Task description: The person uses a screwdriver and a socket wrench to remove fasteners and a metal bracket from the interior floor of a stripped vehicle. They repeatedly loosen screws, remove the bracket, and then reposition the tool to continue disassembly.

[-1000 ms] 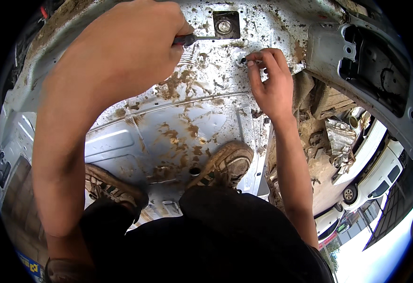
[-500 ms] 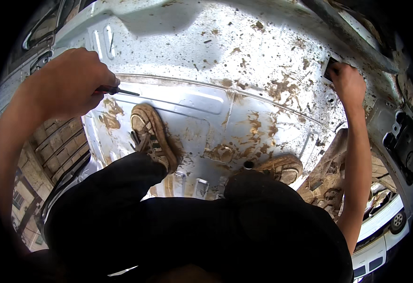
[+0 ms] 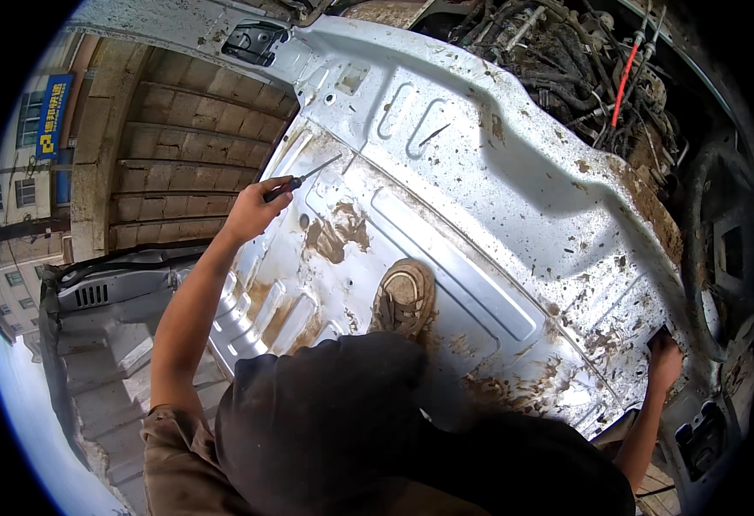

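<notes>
My left hand (image 3: 258, 209) is closed round the dark handle, with some red on it, of a screwdriver (image 3: 301, 179). Its thin shaft points away to the right, above the muddy silver-white metal floor panel (image 3: 471, 284) of a stripped vehicle body. At the far right, my right hand (image 3: 665, 363) is closed at a dark square opening (image 3: 659, 336) in the speckled upper part of the panel. Its fingertips reach into the opening, and what they grip is hidden. One shoe (image 3: 403, 297) stands on the panel between the hands.
Tangled dark hoses and cables (image 3: 557, 64) with a red rod (image 3: 625, 82) lie beyond the panel's far edge. Bare body metal (image 3: 106, 353) lies at the left. Mud patches (image 3: 336, 232) streak the panel. Beyond the left edge is a slatted brown structure (image 3: 192, 129).
My view has swung to the left, bringing in the hoses and the left body section. The screwdriver stays in my left hand, and my right hand remains at the square opening.
</notes>
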Tool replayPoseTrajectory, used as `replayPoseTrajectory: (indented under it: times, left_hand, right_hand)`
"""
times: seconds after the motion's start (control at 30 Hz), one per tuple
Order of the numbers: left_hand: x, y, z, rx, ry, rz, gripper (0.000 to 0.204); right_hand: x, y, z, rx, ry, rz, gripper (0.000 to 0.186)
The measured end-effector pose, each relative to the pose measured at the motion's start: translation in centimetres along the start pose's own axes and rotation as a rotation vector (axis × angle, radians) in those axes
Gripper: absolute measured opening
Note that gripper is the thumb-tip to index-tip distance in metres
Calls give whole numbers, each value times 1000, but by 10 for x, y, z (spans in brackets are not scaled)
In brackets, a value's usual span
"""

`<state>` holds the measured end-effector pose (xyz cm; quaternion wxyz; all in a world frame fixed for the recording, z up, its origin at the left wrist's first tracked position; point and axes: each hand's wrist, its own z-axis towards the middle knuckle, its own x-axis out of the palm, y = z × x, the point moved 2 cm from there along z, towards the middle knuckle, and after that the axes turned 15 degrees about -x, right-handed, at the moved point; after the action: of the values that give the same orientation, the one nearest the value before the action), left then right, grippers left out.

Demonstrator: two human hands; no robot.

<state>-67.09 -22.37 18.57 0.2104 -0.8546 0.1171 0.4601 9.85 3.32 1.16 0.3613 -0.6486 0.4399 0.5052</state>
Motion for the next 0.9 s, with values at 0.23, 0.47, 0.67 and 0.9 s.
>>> replayPoseTrajectory:
  times: [0.23,0.47,0.67,0.9]
  left_hand:
    - [6,55,83,49,-154,-127,44]
    - [-19,78,146,55,-354,-128,41]
    - [-4,53,181,35,-382,-420,43]
    - [30,24,195,96,-231,-458,42]
  right_hand:
    - [28,-32,13,-277,-82,-212,21]
    - [-29,42,-5,73,221,-100,31]
    - [-38,48,-33,-1,312,194,23]
    - [-54,87,-36,-166,145,259,28]
